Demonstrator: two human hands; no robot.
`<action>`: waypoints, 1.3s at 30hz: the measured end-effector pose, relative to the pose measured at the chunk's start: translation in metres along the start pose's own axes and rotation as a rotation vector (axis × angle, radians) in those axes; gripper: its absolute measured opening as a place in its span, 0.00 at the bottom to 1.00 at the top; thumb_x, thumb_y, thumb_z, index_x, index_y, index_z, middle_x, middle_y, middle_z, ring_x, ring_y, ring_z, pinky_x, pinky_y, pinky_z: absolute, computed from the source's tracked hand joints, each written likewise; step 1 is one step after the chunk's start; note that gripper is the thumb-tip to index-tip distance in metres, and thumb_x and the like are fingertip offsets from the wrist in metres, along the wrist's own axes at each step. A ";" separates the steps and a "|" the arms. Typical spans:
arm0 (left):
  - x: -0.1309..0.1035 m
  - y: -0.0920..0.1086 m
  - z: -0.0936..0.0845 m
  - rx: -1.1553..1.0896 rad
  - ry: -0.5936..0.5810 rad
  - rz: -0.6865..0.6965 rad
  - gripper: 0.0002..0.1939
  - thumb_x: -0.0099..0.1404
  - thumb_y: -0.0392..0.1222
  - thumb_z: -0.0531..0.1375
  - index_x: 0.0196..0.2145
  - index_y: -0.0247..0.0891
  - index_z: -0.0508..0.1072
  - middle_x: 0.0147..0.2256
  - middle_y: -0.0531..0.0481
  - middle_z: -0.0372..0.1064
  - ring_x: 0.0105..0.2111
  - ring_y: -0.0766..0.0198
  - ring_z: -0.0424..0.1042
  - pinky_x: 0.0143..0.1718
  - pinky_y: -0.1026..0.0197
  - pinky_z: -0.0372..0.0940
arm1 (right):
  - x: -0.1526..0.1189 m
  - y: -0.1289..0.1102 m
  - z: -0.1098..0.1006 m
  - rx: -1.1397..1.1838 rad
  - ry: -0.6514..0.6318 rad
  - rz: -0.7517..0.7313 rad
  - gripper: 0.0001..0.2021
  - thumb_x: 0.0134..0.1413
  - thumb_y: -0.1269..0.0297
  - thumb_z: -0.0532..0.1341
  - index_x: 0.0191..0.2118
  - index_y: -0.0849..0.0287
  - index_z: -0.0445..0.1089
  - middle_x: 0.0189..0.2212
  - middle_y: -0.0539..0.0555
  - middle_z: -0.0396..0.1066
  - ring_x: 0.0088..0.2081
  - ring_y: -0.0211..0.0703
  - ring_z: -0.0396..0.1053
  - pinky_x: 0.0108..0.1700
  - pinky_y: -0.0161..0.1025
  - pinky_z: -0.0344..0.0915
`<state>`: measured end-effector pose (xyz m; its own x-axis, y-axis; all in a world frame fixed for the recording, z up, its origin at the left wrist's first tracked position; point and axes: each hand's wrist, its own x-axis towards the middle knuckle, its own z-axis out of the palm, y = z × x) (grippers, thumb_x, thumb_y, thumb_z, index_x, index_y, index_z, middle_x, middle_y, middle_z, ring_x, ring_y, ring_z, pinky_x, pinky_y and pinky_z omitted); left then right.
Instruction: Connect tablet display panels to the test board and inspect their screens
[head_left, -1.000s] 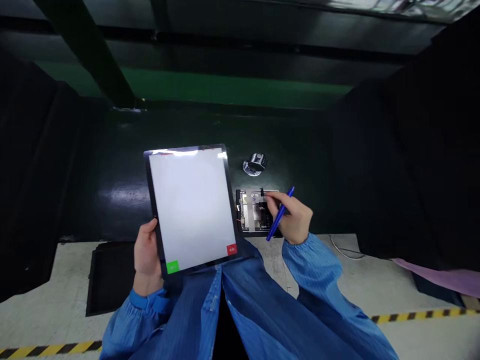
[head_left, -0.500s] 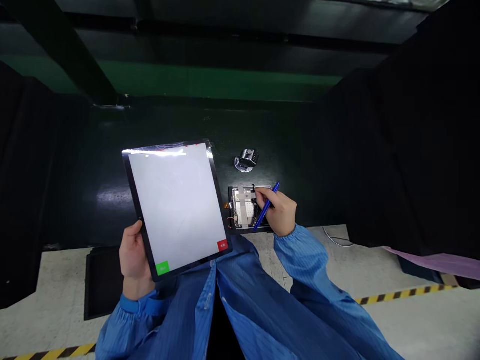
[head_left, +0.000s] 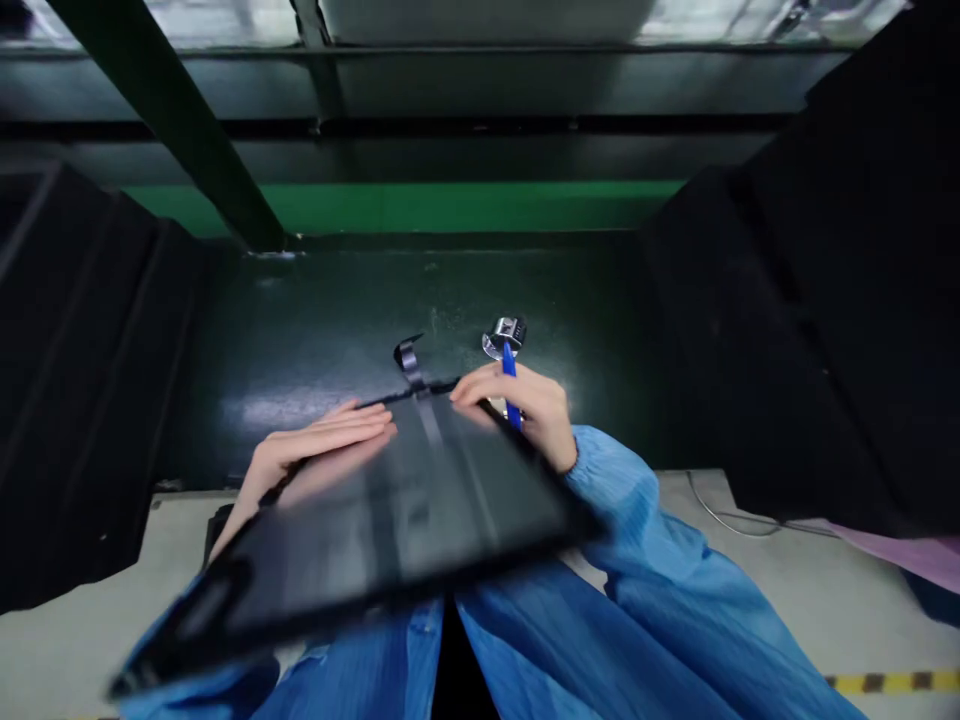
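Note:
A large dark display panel [head_left: 405,500], blurred by motion, is tilted over my lap. A flat ribbon cable [head_left: 409,362] sticks out past its far edge. My left hand [head_left: 326,440] grips the panel near its far left corner, fingers flat on the face and the thumb hidden. At the far right part of that edge, my right hand [head_left: 529,400] has its fingertips on the panel. The same hand holds a slim blue pen [head_left: 511,385] upright between its fingers. Only a sliver of the metallic circuit board [head_left: 497,405] shows under this hand.
A small shiny metal holder [head_left: 506,334] stands on the dark green bench [head_left: 360,310] just beyond my right hand. Black bins or panels [head_left: 82,380] flank the bench on both sides. A thin cable [head_left: 720,515] lies on the floor at right.
The panel's bright white screen has gone dark. The panel has tipped and turned, its near edge coming toward me. My left hand moved to its far edge; my right hand left the circuit board for the panel.

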<state>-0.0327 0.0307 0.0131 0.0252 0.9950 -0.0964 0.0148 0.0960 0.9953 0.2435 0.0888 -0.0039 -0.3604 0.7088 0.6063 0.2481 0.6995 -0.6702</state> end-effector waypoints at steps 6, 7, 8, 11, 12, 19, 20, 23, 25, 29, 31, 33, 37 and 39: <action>-0.003 0.005 -0.002 0.577 -0.092 0.655 0.15 0.74 0.39 0.57 0.48 0.57 0.81 0.46 0.58 0.82 0.56 0.59 0.76 0.74 0.44 0.32 | 0.014 0.035 0.004 -0.114 0.048 -0.194 0.30 0.59 0.56 0.66 0.65 0.47 0.58 0.66 0.60 0.63 0.64 0.56 0.67 0.58 0.56 0.70; -0.006 0.001 -0.002 0.604 -0.097 0.708 0.17 0.75 0.37 0.56 0.50 0.57 0.80 0.46 0.58 0.81 0.55 0.61 0.76 0.74 0.46 0.32 | 0.018 0.042 0.009 -0.057 0.080 -0.118 0.37 0.57 0.53 0.67 0.68 0.49 0.53 0.69 0.62 0.58 0.66 0.58 0.63 0.60 0.58 0.68; -0.007 -0.003 -0.003 0.615 -0.103 0.737 0.19 0.75 0.36 0.55 0.52 0.57 0.79 0.48 0.57 0.81 0.55 0.62 0.76 0.74 0.47 0.34 | 0.021 0.049 0.015 0.027 0.093 -0.038 0.41 0.56 0.50 0.67 0.70 0.50 0.49 0.71 0.64 0.54 0.67 0.59 0.61 0.61 0.58 0.67; -0.001 -0.019 -0.009 0.633 -0.209 0.746 0.18 0.76 0.38 0.54 0.55 0.54 0.77 0.53 0.52 0.78 0.57 0.60 0.74 0.72 0.43 0.46 | 0.030 0.063 0.026 0.337 0.036 0.209 0.39 0.58 0.51 0.65 0.70 0.52 0.48 0.64 0.65 0.65 0.57 0.54 0.73 0.55 0.53 0.72; 0.003 -0.024 -0.013 0.643 -0.255 0.732 0.17 0.75 0.40 0.55 0.55 0.54 0.77 0.53 0.51 0.78 0.58 0.59 0.74 0.71 0.42 0.50 | 0.031 0.066 0.027 0.416 0.015 0.285 0.37 0.58 0.53 0.65 0.69 0.52 0.52 0.57 0.63 0.72 0.50 0.51 0.77 0.51 0.50 0.73; 0.032 -0.052 -0.046 0.840 -0.105 0.620 0.19 0.78 0.42 0.50 0.59 0.45 0.74 0.60 0.44 0.71 0.64 0.56 0.66 0.70 0.34 0.48 | 0.030 0.066 0.003 0.561 0.086 0.524 0.19 0.51 0.60 0.70 0.33 0.54 0.55 0.22 0.40 0.65 0.18 0.30 0.63 0.27 0.32 0.65; 0.035 -0.056 -0.050 0.885 -0.110 0.634 0.20 0.77 0.40 0.50 0.61 0.44 0.73 0.61 0.43 0.70 0.65 0.55 0.64 0.70 0.33 0.47 | 0.030 0.064 -0.002 0.583 0.037 0.528 0.22 0.50 0.59 0.71 0.31 0.54 0.53 0.22 0.40 0.65 0.18 0.29 0.62 0.25 0.32 0.63; 0.043 -0.065 -0.056 1.017 -0.179 0.654 0.22 0.78 0.37 0.48 0.64 0.43 0.69 0.63 0.40 0.67 0.67 0.55 0.61 0.70 0.32 0.45 | 0.031 0.058 -0.012 0.686 -0.133 0.558 0.26 0.48 0.57 0.74 0.30 0.54 0.51 0.25 0.44 0.70 0.19 0.31 0.66 0.23 0.31 0.62; 0.046 -0.068 -0.058 1.102 -0.244 0.634 0.23 0.77 0.35 0.46 0.65 0.42 0.67 0.64 0.37 0.66 0.68 0.53 0.58 0.70 0.32 0.45 | 0.030 0.056 -0.014 0.731 -0.190 0.574 0.27 0.47 0.55 0.75 0.30 0.54 0.52 0.27 0.46 0.72 0.23 0.34 0.69 0.24 0.32 0.65; 0.045 -0.060 -0.061 1.243 -0.365 0.504 0.31 0.72 0.24 0.41 0.68 0.38 0.62 0.70 0.31 0.52 0.72 0.49 0.48 0.69 0.32 0.47 | 0.026 0.052 -0.003 0.671 -0.162 0.546 0.26 0.50 0.54 0.73 0.30 0.53 0.52 0.29 0.49 0.75 0.27 0.38 0.73 0.26 0.34 0.67; 0.042 -0.048 -0.058 1.253 -0.345 0.409 0.36 0.68 0.21 0.40 0.69 0.37 0.60 0.72 0.30 0.44 0.73 0.46 0.44 0.68 0.32 0.49 | 0.022 0.050 0.007 0.612 -0.178 0.500 0.24 0.53 0.55 0.71 0.30 0.53 0.52 0.30 0.51 0.76 0.30 0.40 0.75 0.30 0.36 0.69; 0.040 -0.033 -0.046 1.185 -0.294 0.349 0.34 0.68 0.24 0.44 0.70 0.37 0.58 0.73 0.32 0.43 0.72 0.45 0.44 0.69 0.33 0.48 | 0.018 0.048 0.016 0.557 -0.223 0.453 0.21 0.56 0.57 0.69 0.30 0.53 0.52 0.31 0.52 0.78 0.31 0.40 0.76 0.35 0.38 0.71; 0.042 -0.015 0.005 0.817 -0.193 0.378 0.22 0.71 0.37 0.53 0.59 0.40 0.73 0.61 0.41 0.71 0.61 0.50 0.70 0.69 0.40 0.52 | 0.013 0.044 0.028 0.481 -0.314 0.388 0.18 0.59 0.61 0.66 0.30 0.53 0.53 0.33 0.52 0.79 0.32 0.40 0.76 0.37 0.39 0.70; 0.046 -0.015 0.029 0.664 -0.191 0.327 0.13 0.67 0.37 0.57 0.44 0.41 0.81 0.43 0.46 0.82 0.44 0.53 0.79 0.65 0.42 0.59 | 0.011 0.043 0.030 0.469 -0.355 0.371 0.17 0.59 0.62 0.65 0.31 0.53 0.53 0.32 0.52 0.79 0.32 0.41 0.76 0.37 0.39 0.69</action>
<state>-0.0029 0.0747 -0.0065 0.3029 0.9425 0.1413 0.5735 -0.2987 0.7628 0.2231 0.1243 -0.0389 -0.6192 0.7647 0.1783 0.0259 0.2469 -0.9687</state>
